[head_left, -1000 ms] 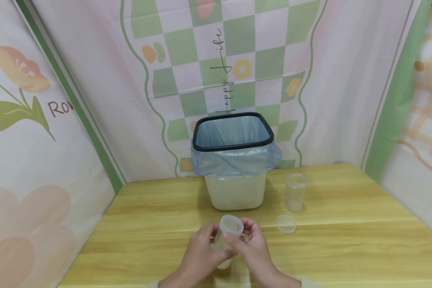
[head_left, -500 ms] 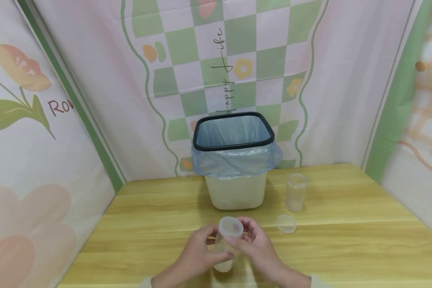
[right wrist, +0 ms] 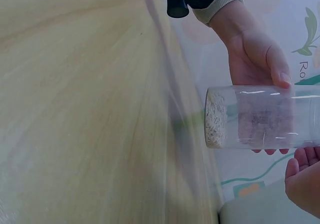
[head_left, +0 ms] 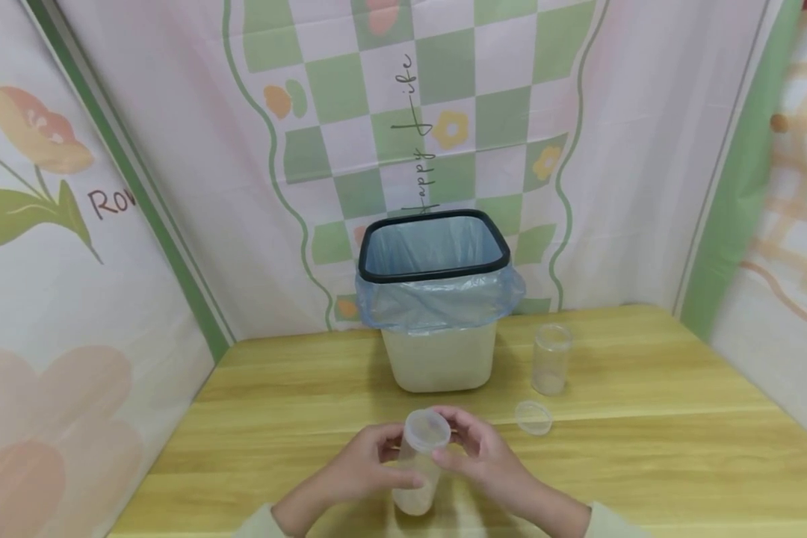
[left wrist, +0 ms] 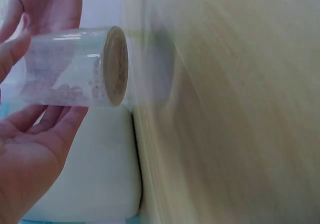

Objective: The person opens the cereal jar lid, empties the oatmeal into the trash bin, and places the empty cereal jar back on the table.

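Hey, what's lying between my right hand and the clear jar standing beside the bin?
In the head view, a clear round lid lies flat on the table between your right hand and that jar.

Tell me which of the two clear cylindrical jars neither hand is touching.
The standing jar on the tabletop, right of the lined bin and behind the loose round lid; the left hand grips the other jar, in front of the bin.

Left grip (head_left: 359, 465) and right grip (head_left: 487, 457) face each other, fingers (head_left: 391, 431) curved, thumbs (head_left: 402, 477) pointing inward; wrists (head_left: 294, 512) jut from pale sleeves (head_left: 263, 524).
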`<action>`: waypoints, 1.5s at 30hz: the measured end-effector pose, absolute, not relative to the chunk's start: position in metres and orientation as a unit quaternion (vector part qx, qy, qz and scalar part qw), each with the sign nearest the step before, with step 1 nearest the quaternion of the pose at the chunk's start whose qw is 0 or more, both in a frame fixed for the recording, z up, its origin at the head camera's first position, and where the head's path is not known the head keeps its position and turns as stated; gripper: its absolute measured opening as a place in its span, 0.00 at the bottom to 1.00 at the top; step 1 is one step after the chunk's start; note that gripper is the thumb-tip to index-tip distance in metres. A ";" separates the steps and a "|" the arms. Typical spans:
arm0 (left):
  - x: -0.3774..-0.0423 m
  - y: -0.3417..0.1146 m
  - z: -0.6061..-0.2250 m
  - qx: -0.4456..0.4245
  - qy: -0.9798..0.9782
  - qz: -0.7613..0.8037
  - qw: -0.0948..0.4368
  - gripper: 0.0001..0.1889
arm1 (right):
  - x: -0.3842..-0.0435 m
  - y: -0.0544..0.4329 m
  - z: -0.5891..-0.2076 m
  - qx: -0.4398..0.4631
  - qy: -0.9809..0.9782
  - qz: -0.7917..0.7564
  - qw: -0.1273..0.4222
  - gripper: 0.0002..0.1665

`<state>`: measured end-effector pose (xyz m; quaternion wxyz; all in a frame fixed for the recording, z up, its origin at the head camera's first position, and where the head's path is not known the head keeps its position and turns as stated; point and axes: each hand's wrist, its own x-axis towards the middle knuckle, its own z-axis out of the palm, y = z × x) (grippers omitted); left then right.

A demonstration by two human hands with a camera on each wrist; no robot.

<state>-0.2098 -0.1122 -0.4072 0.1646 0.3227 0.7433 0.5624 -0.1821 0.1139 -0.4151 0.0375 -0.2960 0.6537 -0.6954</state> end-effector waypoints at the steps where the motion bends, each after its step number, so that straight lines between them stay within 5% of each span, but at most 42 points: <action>1: -0.211 -0.113 -0.408 0.326 0.740 0.564 0.171 0.27 | -0.182 0.114 -0.415 -0.300 0.653 -0.694 0.042 0.27; 10: -0.213 -0.111 -0.412 0.301 0.747 0.572 0.153 0.29 | -0.182 0.112 -0.416 -0.290 0.652 -0.699 0.037 0.37; 19: -0.203 -0.099 -0.412 0.264 0.794 0.548 0.025 0.27 | -0.170 0.092 -0.408 -0.192 0.652 -0.729 -0.077 0.37; 32: -0.191 -0.085 -0.420 0.266 0.859 0.421 -0.121 0.29 | -0.164 0.072 -0.407 -0.048 0.648 -0.756 -0.079 0.35; 45: -0.191 -0.085 -0.424 0.265 0.852 0.435 -0.117 0.28 | -0.167 0.079 -0.410 -0.053 0.652 -0.755 -0.040 0.32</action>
